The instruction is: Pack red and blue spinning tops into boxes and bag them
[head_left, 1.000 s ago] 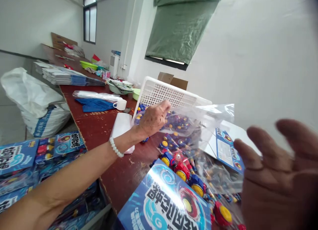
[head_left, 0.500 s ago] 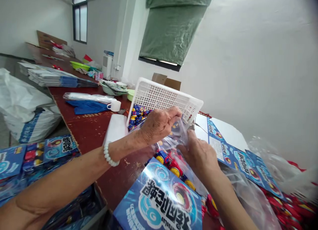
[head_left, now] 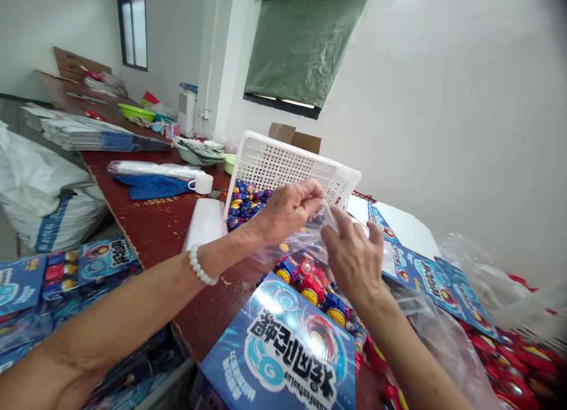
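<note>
In the head view, my left hand (head_left: 290,208) pinches the upper edge of a clear plastic bag (head_left: 305,240). A white bead bracelet circles that wrist. My right hand (head_left: 357,253) is at the bag's other side, its bent fingers against the plastic and its outer fingers spread; its thumb is mostly hidden. Red and blue toys (head_left: 312,287) with yellow parts lie below the hands. Closer to me stands a blue printed box (head_left: 283,351). Behind my left hand, a tilted white perforated basket (head_left: 290,159) holds small blue and yellow toy pieces (head_left: 243,203).
Flat blue printed cardboard (head_left: 425,274) and clear bags (head_left: 447,339) lie to the right, with red toys (head_left: 509,368) beyond. A white mug (head_left: 201,184) and white sheets (head_left: 204,221) sit on the red-brown table (head_left: 155,221). Packed boxes (head_left: 106,259) stand lower left.
My right hand has shifted up slightly, and its outer fingers have spread. My left hand still holds the bag edge. The toys below show more clearly, and the view has tilted slightly.
</note>
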{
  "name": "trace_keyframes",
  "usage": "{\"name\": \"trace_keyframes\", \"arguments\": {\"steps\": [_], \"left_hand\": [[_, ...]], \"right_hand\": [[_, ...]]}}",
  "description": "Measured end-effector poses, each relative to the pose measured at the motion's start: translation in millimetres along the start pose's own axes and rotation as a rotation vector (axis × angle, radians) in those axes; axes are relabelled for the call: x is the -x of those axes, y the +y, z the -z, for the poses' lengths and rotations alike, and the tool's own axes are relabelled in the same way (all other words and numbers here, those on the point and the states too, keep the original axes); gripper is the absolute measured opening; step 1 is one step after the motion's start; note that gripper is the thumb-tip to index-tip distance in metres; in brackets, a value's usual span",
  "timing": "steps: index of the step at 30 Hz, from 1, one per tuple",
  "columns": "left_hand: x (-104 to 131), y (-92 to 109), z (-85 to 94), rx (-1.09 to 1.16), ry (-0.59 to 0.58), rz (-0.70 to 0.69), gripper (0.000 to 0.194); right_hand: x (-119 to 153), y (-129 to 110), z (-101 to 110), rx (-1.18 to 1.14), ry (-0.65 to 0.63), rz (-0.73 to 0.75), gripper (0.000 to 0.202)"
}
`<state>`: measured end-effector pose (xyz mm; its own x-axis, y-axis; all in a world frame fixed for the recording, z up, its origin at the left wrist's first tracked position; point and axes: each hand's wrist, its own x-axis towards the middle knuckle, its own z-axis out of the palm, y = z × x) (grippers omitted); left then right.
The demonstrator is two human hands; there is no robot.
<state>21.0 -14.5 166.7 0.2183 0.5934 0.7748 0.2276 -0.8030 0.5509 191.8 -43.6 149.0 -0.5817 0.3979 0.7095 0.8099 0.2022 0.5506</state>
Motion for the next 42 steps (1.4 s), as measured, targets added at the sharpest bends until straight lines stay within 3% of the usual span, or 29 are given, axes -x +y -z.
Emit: {"name": "trace_keyframes", "arguments": {"steps": [4, 7, 9, 11, 13, 16, 21, 25, 28, 31, 33, 35, 38, 42], "left_hand": [[0.3, -0.8, 10.2, 0.378, -0.206, 0.177, 0.008], [5.5, -3.5, 18.7, 0.344, -0.249, 0.107, 0.012], [9.4, -7.9, 21.1, 0.007, -0.252, -0.060, 0.014], [13.5, -16.1, 20.2, -0.483, -0.249, -0.213, 0.017], [17.9, -28.0, 18.0, -0.908, -0.240, -0.252, 0.021], [23.5, -45.9, 15.9, -1.171, -0.216, -0.199, 0.021], [26.0, -46.9, 5.0, -1.170, -0.123, -0.164, 0.020], [23.4, -29.1, -12.2, -1.059, -0.087, -0.368, 0.015], [22.9, -21.3, -10.7, -0.931, 0.000, -0.488, 0.013], [27.2, -22.0, 4.3, -0.951, -0.084, -0.547, 0.021], [32.5, -27.2, 14.2, -1.064, -0.216, -0.483, 0.026], [37.4, -36.2, 19.3, -1.165, -0.307, -0.328, 0.026], [38.8, -54.7, 16.1, -1.238, -0.290, -0.109, 0.025], [21.0, -70.1, 7.7, -1.222, -0.237, 0.019, 0.026]], "right_hand": [[13.0, 27.8, -19.4, -0.094, -0.223, -0.109, 0.017], [22.4, 37.4, -12.3, -0.299, -0.228, -0.086, 0.013], [25.9, 37.4, -4.4, -0.281, -0.205, -0.074, 0.017], [27.8, 35.1, 1.1, -0.183, -0.221, -0.083, 0.019], [29.5, 32.5, 3.2, -0.119, -0.281, -0.093, 0.021], [31.8, 29.5, 3.6, -0.101, -0.361, -0.104, 0.023], [21.0, 15.6, 8.8, -0.059, -0.317, -0.151, 0.015], [2.9, -0.4, -1.1, -0.041, -0.222, -0.136, 0.016], [1.7, 3.4, -20.9, 0.033, -0.362, -0.152, 0.024], [13.2, 20.8, -34.5, 0.122, -0.539, -0.215, 0.027], [24.0, 32.1, -35.2, 0.171, -0.576, -0.215, 0.024], [34.8, 39.3, -32.0, 0.189, -0.590, -0.162, 0.022], [48.9, 44.0, -29.6, 0.178, -0.576, -0.079, 0.020], [54.9, 59.2, -33.2, 0.207, -0.574, -0.050, 0.020]]}}
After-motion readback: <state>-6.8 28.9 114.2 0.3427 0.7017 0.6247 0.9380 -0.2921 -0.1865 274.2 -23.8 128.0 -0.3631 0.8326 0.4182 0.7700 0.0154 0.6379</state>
